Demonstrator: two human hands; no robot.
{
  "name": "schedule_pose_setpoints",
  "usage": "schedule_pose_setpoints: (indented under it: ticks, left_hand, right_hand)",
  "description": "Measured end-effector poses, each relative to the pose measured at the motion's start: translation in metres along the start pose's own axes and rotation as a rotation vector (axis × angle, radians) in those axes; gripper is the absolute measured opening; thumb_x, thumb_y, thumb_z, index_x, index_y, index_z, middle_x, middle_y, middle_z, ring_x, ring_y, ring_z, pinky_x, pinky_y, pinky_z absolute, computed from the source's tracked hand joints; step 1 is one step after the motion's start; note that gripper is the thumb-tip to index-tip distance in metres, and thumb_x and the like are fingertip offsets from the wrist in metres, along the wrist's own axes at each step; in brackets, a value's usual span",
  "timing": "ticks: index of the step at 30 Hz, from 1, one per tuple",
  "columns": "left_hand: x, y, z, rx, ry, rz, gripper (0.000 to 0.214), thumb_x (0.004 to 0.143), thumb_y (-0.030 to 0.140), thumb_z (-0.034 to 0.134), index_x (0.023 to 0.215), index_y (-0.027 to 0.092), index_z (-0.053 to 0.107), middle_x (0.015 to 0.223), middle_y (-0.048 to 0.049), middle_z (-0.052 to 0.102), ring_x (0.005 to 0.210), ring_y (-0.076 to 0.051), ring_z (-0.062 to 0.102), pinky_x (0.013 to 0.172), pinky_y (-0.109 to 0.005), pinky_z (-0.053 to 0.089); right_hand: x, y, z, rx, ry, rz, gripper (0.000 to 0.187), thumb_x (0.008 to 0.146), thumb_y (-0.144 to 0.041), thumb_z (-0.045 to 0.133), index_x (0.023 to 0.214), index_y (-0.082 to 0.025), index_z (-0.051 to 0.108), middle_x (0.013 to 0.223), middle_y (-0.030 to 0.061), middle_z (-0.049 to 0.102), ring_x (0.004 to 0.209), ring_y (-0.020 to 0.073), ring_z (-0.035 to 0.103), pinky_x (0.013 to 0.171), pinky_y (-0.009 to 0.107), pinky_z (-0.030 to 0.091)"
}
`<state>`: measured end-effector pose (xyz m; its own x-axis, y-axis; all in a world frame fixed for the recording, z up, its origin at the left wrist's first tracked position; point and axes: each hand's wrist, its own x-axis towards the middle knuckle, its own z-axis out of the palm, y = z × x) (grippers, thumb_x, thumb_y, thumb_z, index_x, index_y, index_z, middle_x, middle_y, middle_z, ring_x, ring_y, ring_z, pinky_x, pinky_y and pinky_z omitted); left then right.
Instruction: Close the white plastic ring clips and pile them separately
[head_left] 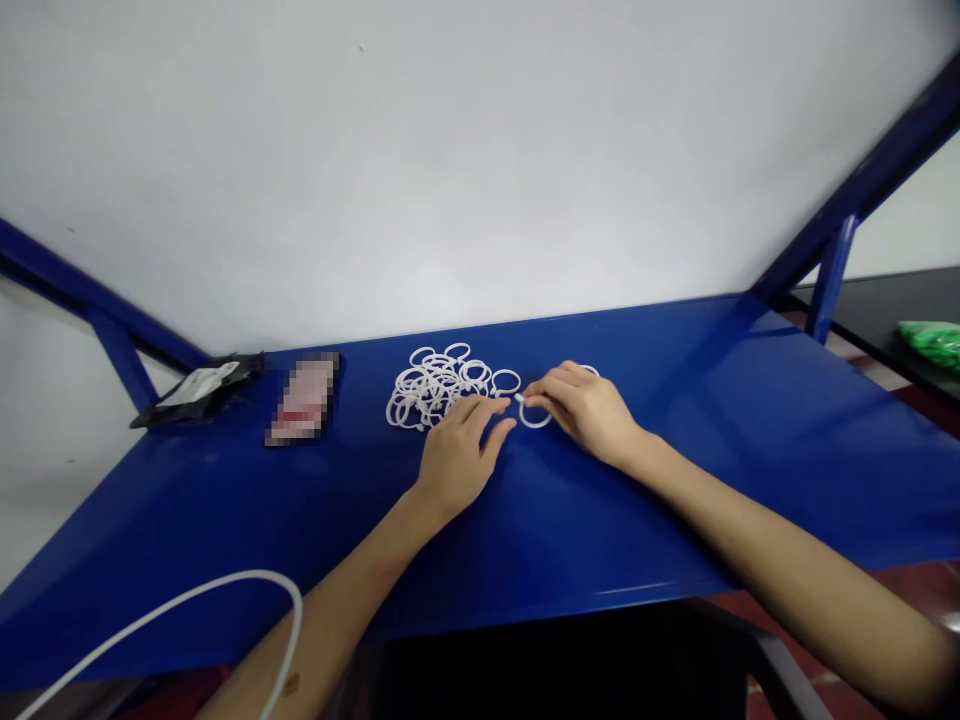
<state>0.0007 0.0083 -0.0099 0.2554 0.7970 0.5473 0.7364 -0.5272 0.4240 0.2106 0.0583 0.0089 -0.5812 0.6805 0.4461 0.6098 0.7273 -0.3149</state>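
Observation:
Several thin white plastic rings with small tabs lie in a tangled pile (435, 388) on the blue table. My left hand (459, 455) is at the near right edge of this pile, with thumb and fingers apart and nothing visible between them. Just to its right, my right hand (589, 410) is closed on a white ring (535, 424), whose loop sticks out below the fingers. One single ring (506, 381) rests between the pile and my right hand. Partly hidden behind my right hand is another white ring (591, 370).
A blurred-out flat rectangular item (303, 400) and a black plastic packet (199, 385) lie on the left of the table (637, 545). A white cable (187, 592) loops over my left forearm. Blue frame bars slope up at both sides, and a green bundle (934, 343) sits far right.

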Motion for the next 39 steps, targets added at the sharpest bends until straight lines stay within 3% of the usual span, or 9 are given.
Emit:
schedule_pose_setpoints:
  ticks: [5,11,17,21,25,28,32,36,39]
  left_hand:
    - [0.000,-0.004,0.000,0.114,-0.105,0.083,0.012,0.096,0.022,0.054,0.097,0.019,0.065,0.094,-0.0039,0.070,0.094,-0.022,0.059,0.091,-0.041,0.050]
    - [-0.001,0.001,0.002,0.145,-0.248,0.058,0.014,0.097,0.024,0.054,0.099,0.019,0.067,0.096,-0.0037,0.070,0.095,-0.023,0.056,0.092,-0.043,0.045]
    - [-0.001,0.003,0.003,0.178,-0.272,0.046,0.015,0.096,0.025,0.055,0.097,0.017,0.068,0.095,-0.0047,0.070,0.096,-0.024,0.056,0.093,-0.042,0.044]
    - [0.000,0.004,0.002,0.184,-0.272,0.037,0.015,0.096,0.025,0.054,0.096,0.018,0.068,0.094,-0.0042,0.070,0.096,-0.023,0.056,0.092,-0.041,0.044]
    - [0.001,0.004,0.001,0.208,-0.247,0.021,0.014,0.096,0.025,0.055,0.097,0.017,0.067,0.096,-0.0049,0.070,0.095,-0.025,0.057,0.090,-0.043,0.046]
    - [0.001,0.002,0.000,0.234,-0.163,0.011,0.021,0.095,0.022,0.056,0.113,0.016,0.065,0.105,-0.0070,0.069,0.101,-0.026,0.057,0.093,-0.044,0.046]
    - [0.001,-0.001,-0.001,0.198,-0.088,0.034,0.034,0.095,0.021,0.056,0.129,0.017,0.057,0.119,-0.0077,0.067,0.109,-0.026,0.056,0.096,-0.045,0.045]
    - [0.003,-0.001,-0.004,0.016,-0.071,0.005,0.016,0.096,0.021,0.057,0.109,0.019,0.065,0.103,-0.0030,0.072,0.097,-0.021,0.060,0.091,-0.040,0.048]
    - [0.005,0.001,-0.008,-0.125,-0.051,-0.087,0.007,0.093,0.021,0.061,0.097,0.021,0.068,0.092,-0.0003,0.072,0.090,-0.018,0.062,0.084,-0.034,0.050]
  right_hand:
    - [0.002,0.029,-0.014,-0.399,-0.092,0.136,0.024,0.098,-0.028,0.054,0.099,-0.017,0.075,0.094,0.0114,0.068,0.091,0.0265,0.052,0.075,0.037,0.045]
    - [0.001,0.024,-0.003,-0.506,-0.033,0.137,0.032,0.101,-0.031,0.047,0.115,-0.016,0.071,0.111,0.0148,0.067,0.102,0.0306,0.051,0.080,0.042,0.044]
    - [0.004,0.003,0.024,-0.303,-0.114,-0.127,0.035,0.102,-0.025,0.044,0.133,-0.016,0.058,0.129,0.0121,0.063,0.124,0.0300,0.045,0.096,0.046,0.043]
    - [0.003,-0.001,0.028,-0.249,-0.163,-0.135,0.027,0.099,-0.023,0.050,0.120,-0.013,0.064,0.107,0.0126,0.068,0.100,0.0268,0.054,0.087,0.043,0.046]
    - [0.000,-0.002,0.021,-0.147,-0.191,-0.136,0.021,0.098,-0.018,0.049,0.108,-0.013,0.067,0.093,0.0113,0.067,0.084,0.0232,0.053,0.080,0.039,0.046]
    - [-0.002,-0.004,0.014,0.029,-0.171,-0.098,0.017,0.094,-0.015,0.051,0.104,-0.014,0.065,0.093,0.0097,0.066,0.085,0.0218,0.054,0.080,0.037,0.045]
    - [-0.003,-0.009,0.005,0.401,-0.099,0.078,0.015,0.087,-0.014,0.055,0.098,-0.018,0.064,0.085,0.0023,0.063,0.078,0.0156,0.055,0.076,0.031,0.046]
    - [-0.002,-0.013,0.001,0.691,-0.121,0.217,0.012,0.089,-0.020,0.054,0.094,-0.019,0.064,0.081,-0.0003,0.060,0.070,0.0126,0.052,0.066,0.027,0.043]
    - [-0.002,-0.015,0.002,0.723,-0.117,0.226,0.010,0.089,-0.021,0.055,0.094,-0.019,0.062,0.078,-0.0013,0.059,0.069,0.0122,0.052,0.066,0.027,0.042]
